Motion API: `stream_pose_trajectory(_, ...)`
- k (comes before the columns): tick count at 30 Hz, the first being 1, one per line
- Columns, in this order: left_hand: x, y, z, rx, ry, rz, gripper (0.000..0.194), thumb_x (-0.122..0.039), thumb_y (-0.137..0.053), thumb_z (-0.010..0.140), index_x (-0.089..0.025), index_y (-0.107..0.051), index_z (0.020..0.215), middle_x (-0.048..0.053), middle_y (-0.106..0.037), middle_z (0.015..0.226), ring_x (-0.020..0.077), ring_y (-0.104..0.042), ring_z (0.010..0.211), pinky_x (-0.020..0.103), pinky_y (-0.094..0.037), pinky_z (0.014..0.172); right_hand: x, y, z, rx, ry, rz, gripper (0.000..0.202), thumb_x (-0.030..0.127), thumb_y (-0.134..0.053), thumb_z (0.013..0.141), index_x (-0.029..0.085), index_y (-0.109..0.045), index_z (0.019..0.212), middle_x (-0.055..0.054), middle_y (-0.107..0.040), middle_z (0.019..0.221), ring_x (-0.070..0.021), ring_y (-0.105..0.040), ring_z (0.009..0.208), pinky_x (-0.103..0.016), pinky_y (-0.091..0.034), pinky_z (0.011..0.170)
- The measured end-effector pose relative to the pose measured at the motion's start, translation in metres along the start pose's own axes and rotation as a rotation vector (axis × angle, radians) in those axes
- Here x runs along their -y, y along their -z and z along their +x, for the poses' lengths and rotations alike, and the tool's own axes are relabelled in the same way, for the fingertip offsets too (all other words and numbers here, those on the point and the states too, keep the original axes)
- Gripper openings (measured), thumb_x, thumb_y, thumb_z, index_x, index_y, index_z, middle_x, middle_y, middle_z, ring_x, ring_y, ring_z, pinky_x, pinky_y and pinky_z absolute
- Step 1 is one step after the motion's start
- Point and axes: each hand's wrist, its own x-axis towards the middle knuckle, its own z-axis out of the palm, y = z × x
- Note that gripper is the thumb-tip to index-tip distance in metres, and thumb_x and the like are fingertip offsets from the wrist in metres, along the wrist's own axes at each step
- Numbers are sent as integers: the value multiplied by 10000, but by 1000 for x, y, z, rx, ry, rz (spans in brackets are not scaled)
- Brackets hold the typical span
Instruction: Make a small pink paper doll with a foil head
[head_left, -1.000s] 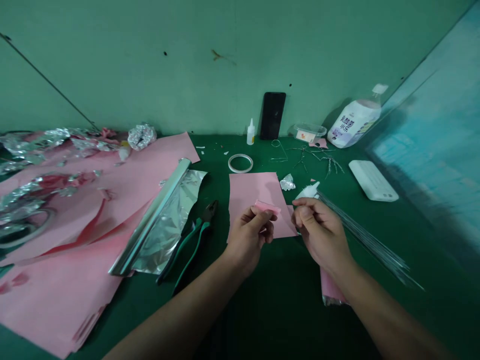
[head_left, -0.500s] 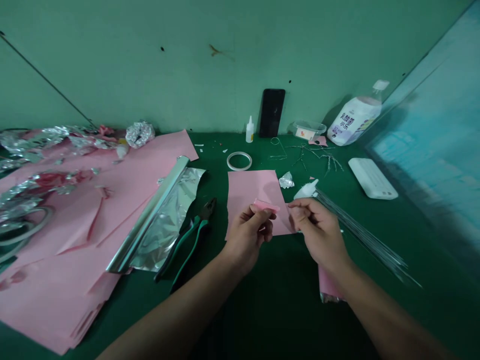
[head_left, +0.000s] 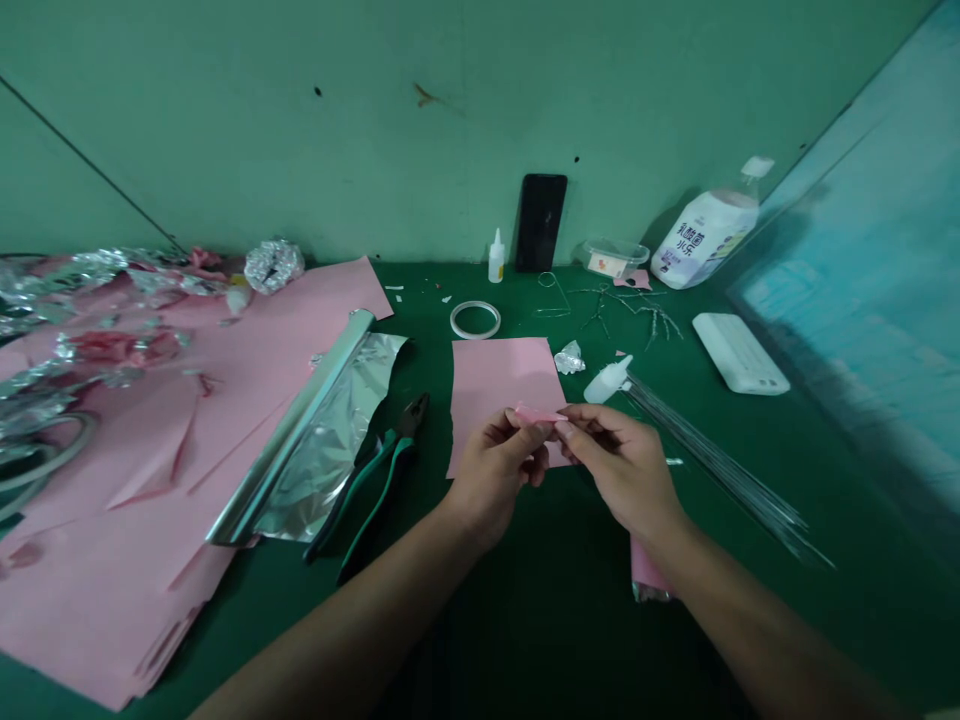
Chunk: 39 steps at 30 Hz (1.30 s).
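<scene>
Green table is backed by a far wall; over a pink sheet, a small pink strip is pinched by the left hand, its right end gripped by the right hand.

held paper piece between pliers and wire bundle
</scene>
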Motion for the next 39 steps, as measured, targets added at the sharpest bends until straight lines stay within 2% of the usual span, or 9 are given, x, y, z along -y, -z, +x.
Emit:
stream_pose_trajectory(5, -1, 1, 0, 56, -30, 35, 178, -297, -741, 802, -160, -659, 881, -5, -582, 720, 76, -494, 560, 222, -372, 497, 1, 0, 0, -22, 31, -32, 139, 330, -707, 836, 203, -741, 882, -13, -679, 714, -119, -616, 624, -275, -536, 608)
stream_pose_trajectory(10, -3, 1, 0, 35, -82, 92, 265, -325, -758, 791, -169, -691, 995, -4, -581, 703, 84, -502, 554, 223, -389, 490, 2, 2, 0, -37, 56, -91, 163, 356, -702, 839, 197, -740, 838, -17, -668, 676, -130, -608, 606, -279, -509, 573)
stream_pose_trajectory(19, -1, 3, 1, 5, -139, 131, 221, -361, -747, 804, -166, -733, 907, -5, -571, 624, 82, -487, 523, 205, -400, 470, 3, 1, 0, -36, 78, -118, 148, 345, -705, 830, 199, -724, 846, -22, -681, 712, -139, -615, 627, -287, -507, 578)
stream_pose_trajectory(26, -2, 3, 2, -3, -120, 155, 208, -365, -750, 802, -163, -747, 850, -10, -553, 601, 75, -465, 508, 204, -392, 472, -1, 4, 0, 21, 48, 68, 163, 325, -725, 827, 221, -709, 951, -19, -685, 806, -139, -639, 709, -290, -534, 665)
stream_pose_trajectory(28, -2, 4, 2, 9, -125, 181, 180, -345, -741, 811, -167, -748, 834, -10, -557, 609, 72, -457, 510, 203, -380, 475, -3, 6, 2, 68, 30, 165, 140, 351, -672, 873, 219, -711, 895, -19, -675, 767, -137, -622, 676, -290, -519, 640)
stream_pose_trajectory(32, -2, 5, 3, 59, -142, 226, 160, -336, -731, 820, -179, -752, 799, 0, -578, 642, 80, -465, 542, 210, -380, 495, -7, 9, 7, 160, 6, 264, 286, 370, -604, 923, 201, -674, 704, -20, -645, 719, -133, -589, 667, -284, -480, 628)
stream_pose_trajectory(36, -3, 6, 4, 58, -139, 259, 179, -349, -735, 810, -179, -742, 755, -5, -556, 605, 84, -448, 525, 219, -358, 494, -8, 9, 7, 163, -47, 234, 190, 383, -641, 897, 214, -714, 851, -15, -636, 736, -134, -585, 668, -277, -479, 622)
stream_pose_trajectory(39, -4, 7, 4, 49, -110, 244, 179, -348, -729, 815, -176, -736, 765, -7, -547, 596, 84, -447, 524, 223, -344, 503, -7, 10, 5, 169, -33, 192, 186, 387, -668, 874, 228, -695, 966, -18, -630, 796, -138, -585, 701, -274, -482, 635)
